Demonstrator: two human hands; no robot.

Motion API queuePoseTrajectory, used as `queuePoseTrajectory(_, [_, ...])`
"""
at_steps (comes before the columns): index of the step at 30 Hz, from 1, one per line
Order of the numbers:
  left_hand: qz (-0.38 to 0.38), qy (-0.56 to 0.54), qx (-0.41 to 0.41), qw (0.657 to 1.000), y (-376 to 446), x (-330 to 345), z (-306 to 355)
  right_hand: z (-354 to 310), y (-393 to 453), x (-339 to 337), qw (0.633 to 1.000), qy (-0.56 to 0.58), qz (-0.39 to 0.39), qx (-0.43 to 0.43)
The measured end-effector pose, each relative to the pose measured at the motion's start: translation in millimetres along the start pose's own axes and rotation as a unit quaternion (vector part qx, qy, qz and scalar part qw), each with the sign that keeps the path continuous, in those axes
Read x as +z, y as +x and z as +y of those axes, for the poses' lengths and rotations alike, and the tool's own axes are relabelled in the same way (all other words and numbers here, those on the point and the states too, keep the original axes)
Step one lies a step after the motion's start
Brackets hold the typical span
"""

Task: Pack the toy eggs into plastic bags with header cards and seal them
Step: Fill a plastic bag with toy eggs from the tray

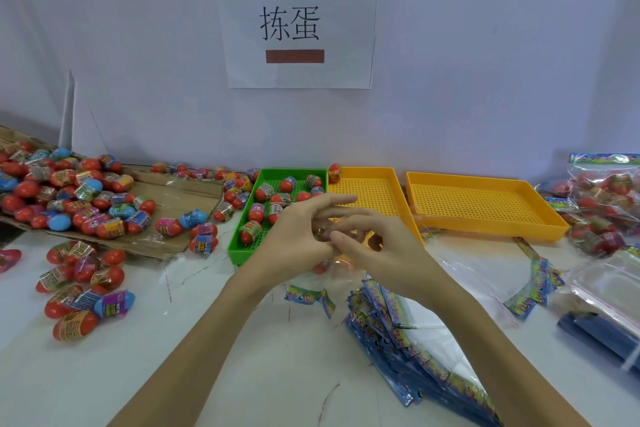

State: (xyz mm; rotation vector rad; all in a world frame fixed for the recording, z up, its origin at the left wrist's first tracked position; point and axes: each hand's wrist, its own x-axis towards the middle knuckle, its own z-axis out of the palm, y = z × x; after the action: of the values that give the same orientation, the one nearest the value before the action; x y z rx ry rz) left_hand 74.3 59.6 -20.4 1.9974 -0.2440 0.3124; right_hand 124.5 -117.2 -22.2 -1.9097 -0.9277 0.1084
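Both hands meet above the table's middle, in front of the green tray [239, 246]. My left hand [294, 236] and my right hand [377, 246] pinch the top of a clear plastic bag [341, 262] between their fingertips. The bag hangs down, its coloured header card [308, 296] near the table. A red toy egg [320, 268] shows at the bag's level, under the hands; whether it is inside I cannot tell. Several toy eggs [266, 192] lie in the green tray.
A flattened cardboard sheet [166, 191] at the left carries a heap of eggs [69, 191]; more eggs [79, 288] lie loose at the near left. Two yellow trays [485, 204] stand at the right. A stack of header-card bags [398, 329] lies near me. Filled bags [606, 198] sit far right.
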Motion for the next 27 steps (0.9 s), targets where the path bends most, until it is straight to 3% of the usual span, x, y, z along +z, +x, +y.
queuePoseTrajectory(3, [-0.002, -0.019, -0.012, 1.0, 0, 3, -2, 0, -1, 0, 1.0, -0.009, -0.003, 0.004])
queuePoseTrajectory(11, [0.014, -0.102, -0.112, 0.988, 1, -2, -4, -3, 1, -11, 0.992, -0.009, 0.126, -0.03])
queuePoseTrajectory(16, [0.11, -0.097, -0.099, 0.984, 2, -9, -7, -4, 2, -14, 0.976, 0.013, 0.211, -0.047])
queuePoseTrajectory(21, [0.229, -0.119, -0.123, 0.958, 2, -18, -12, 4, 3, -11, 0.976, -0.012, 0.215, -0.033])
queuePoseTrajectory(27, [0.255, -0.285, -0.161, 0.91, 4, -25, -11, 16, 42, -1, 0.985, -0.118, 0.119, 0.036])
